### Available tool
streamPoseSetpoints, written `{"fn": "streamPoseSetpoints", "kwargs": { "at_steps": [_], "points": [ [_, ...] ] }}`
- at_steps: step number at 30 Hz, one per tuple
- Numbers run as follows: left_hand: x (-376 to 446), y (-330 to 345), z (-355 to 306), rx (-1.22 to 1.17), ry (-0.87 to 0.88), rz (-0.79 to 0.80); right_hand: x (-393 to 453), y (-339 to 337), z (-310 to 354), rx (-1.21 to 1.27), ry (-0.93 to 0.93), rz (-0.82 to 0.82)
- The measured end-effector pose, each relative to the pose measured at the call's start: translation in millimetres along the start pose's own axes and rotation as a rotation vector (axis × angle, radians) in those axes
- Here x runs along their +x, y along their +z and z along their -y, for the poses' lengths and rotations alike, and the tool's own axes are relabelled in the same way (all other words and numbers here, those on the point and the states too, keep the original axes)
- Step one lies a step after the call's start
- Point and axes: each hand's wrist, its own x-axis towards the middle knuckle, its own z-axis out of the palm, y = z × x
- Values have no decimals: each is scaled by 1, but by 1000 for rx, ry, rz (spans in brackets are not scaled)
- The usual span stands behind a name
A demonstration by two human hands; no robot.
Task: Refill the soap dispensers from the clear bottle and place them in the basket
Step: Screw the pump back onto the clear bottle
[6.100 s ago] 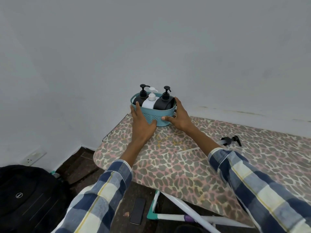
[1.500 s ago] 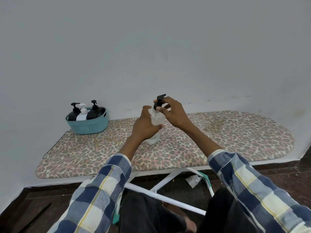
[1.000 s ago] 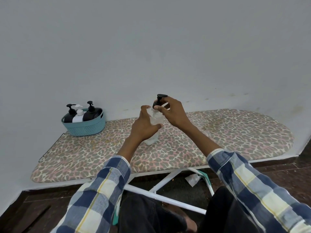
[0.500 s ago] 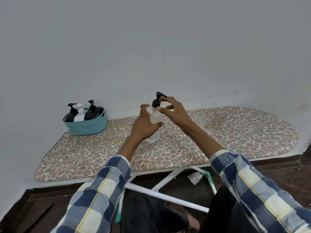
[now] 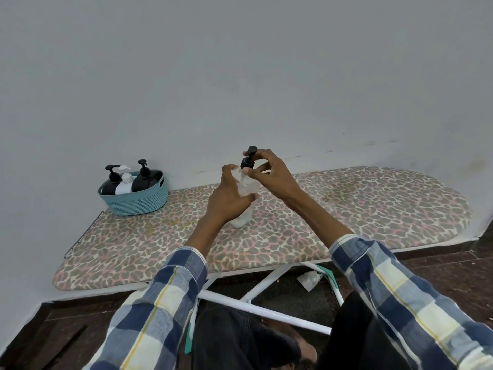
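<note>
**Both hands on the clear bottle at mid-board**

Centrally, the clear bottle (image 5: 244, 209) stands upright on the leopard-print ironing board (image 5: 373, 209), its base touching the cover about midway along the board's length. The left hand (image 5: 226, 200) wraps around the bottle's body, its fingers (image 5: 249, 197) clamped on the clear plastic, the thumb raised near the bottle's shoulder. The right hand (image 5: 272, 173) sits at the top of the bottle, with thumb and forefinger pinched on the black pump head (image 5: 248, 158), which is seated at the bottle's neck; the other fingers of that hand are spread loosely behind it. Whether the pump is fully screwed down cannot be told.

Well apart to the left, at the board's far corner by the wall, sits the teal basket (image 5: 138, 202). Three soap dispensers stand inside it, touching one another: a black dispenser (image 5: 110, 184) on the left, a white dispenser (image 5: 125, 184) in the middle, and a second black dispenser (image 5: 145, 178) on the right, all with their pumps on.

Both forearms reach out from blue, white and yellow plaid sleeves (image 5: 170, 303). Below the board its white metal legs (image 5: 266, 311) cross above the dark floor, and a crumpled bit of white paper (image 5: 308, 279) lies on the floor beneath the board's edge.
</note>
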Motion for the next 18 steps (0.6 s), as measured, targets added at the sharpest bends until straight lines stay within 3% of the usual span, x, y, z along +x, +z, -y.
{"fn": "streamPoseSetpoints", "kwargs": {
  "at_steps": [10, 15, 18],
  "points": [
    [2, 2, 1, 8, 7, 14, 10, -12, 7, -207, -153, 51],
    [4, 2, 1, 7, 6, 25, 18, -23, 11, -270, -88, 168],
    [4, 4, 0, 13, 7, 26, 13, -22, 10, -227, -70, 83]
  ]
}}
